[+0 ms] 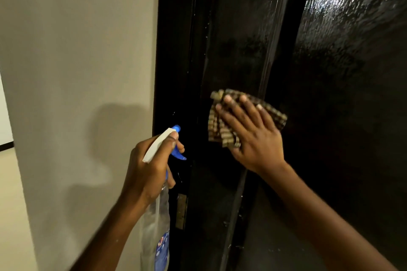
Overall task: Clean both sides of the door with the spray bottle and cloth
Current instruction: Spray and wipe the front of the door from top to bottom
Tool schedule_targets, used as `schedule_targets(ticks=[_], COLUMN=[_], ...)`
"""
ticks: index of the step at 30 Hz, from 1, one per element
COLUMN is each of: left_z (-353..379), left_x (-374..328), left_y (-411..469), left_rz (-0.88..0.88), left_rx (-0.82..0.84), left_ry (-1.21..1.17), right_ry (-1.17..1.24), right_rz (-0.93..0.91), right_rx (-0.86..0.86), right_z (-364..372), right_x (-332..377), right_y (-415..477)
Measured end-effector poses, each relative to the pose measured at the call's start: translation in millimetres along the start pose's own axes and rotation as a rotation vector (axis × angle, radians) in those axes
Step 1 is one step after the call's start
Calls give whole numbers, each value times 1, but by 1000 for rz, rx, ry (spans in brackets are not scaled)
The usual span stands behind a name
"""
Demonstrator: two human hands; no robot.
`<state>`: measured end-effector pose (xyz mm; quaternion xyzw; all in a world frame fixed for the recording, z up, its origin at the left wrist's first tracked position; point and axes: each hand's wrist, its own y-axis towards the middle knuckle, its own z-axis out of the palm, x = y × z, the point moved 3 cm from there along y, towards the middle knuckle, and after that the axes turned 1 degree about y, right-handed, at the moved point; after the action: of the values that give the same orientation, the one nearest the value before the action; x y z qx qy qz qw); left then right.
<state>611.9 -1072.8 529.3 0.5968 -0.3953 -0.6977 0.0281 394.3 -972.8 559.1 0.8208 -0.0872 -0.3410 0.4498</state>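
The glossy black door [330, 61] fills the right half of the view, wet and shining at the upper right. My right hand [253, 136] presses a brown waffle-textured cloth [218, 125] flat against the door's left panel, fingers straight and spread. My left hand [152, 167] grips the neck of a clear spray bottle [156, 226] with a white and blue head, its nozzle pointing at the door frame, a finger by the blue trigger. The bottle hangs down beside the frame.
A plain beige wall [77, 72] takes up the left half, with my arm's shadow on it. The black door frame [174, 50] has small droplets on it, and a brass strike plate [181, 211] sits low on the frame.
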Motion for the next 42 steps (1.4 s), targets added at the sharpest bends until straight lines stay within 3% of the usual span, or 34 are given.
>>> schedule_targets(ticks=[4,8,14,20,24,32,35,42], left_z=[12,18,11,-7,-13,-20,-24,-27], left_x=[-1,2,1,-3,-3,2,2,4], left_y=[1,-1,-1,7,7,4,3,4], left_rz=[-7,-7,1,33,12,11,17,24], left_rx=[15,21,13,-28,-71,-63,-56,-79], left_ry=[-5,-41,-28,19,22,40,57,25], right_ry=[34,81,40,69,35,-30,1,-3], right_rz=[278,409,228,219,195,-326,-283,55], right_rx=[-51,-26,60,-109,-104,4,-33,-132], right_z=[-21,-5,21,-16,-33,14,5,-32], right_x=[-18,7,38,-1,-6,50,36,6], right_y=[37,6,-43,61,114,46,65,135])
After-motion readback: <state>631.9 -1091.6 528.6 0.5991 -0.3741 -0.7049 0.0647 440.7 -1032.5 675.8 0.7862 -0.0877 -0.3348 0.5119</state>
